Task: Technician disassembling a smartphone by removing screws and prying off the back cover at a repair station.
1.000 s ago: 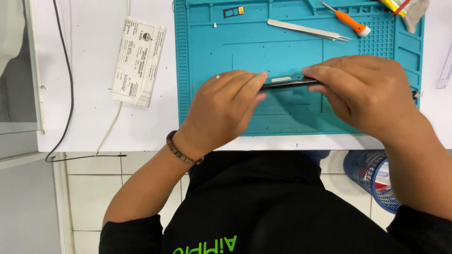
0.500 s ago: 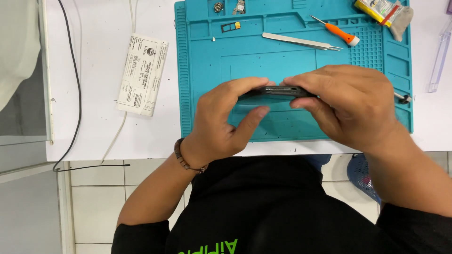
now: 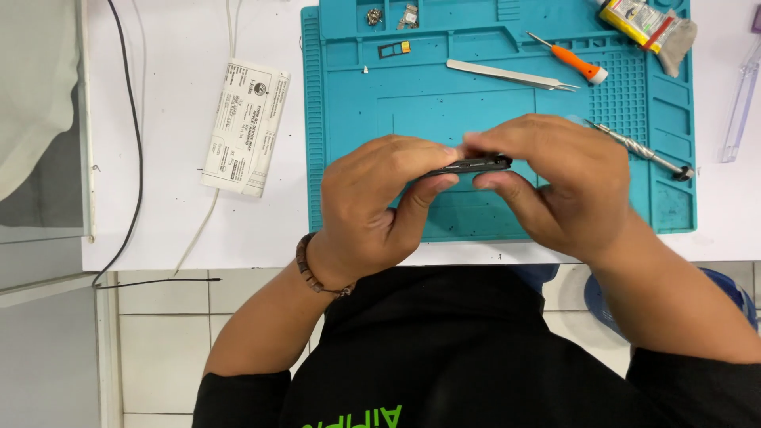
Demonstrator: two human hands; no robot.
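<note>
Both my hands hold a thin dark phone point(image 3: 474, 165) edge-on above a teal work mat point(image 3: 349, 119). My left hand point(image 3: 372, 202) grips its left end with the thumb underneath. My right hand point(image 3: 555, 178) wraps over its right end, fingertips pressing along the top edge. Most of the phone is hidden by my fingers.
On the mat lie metal tweezers point(image 3: 507, 75), an orange-handled screwdriver point(image 3: 575, 62), a metal screwdriver point(image 3: 642, 149), a small card tray point(image 3: 394, 49) and small metal parts point(image 3: 388, 16). A glue tube point(image 3: 642, 20) sits at the top right. A white power adapter point(image 3: 246, 127) with cable rests on the white table.
My hands have drawn closer together on the phone, and the view has shifted so the mat and tools sit lower in the frame.
</note>
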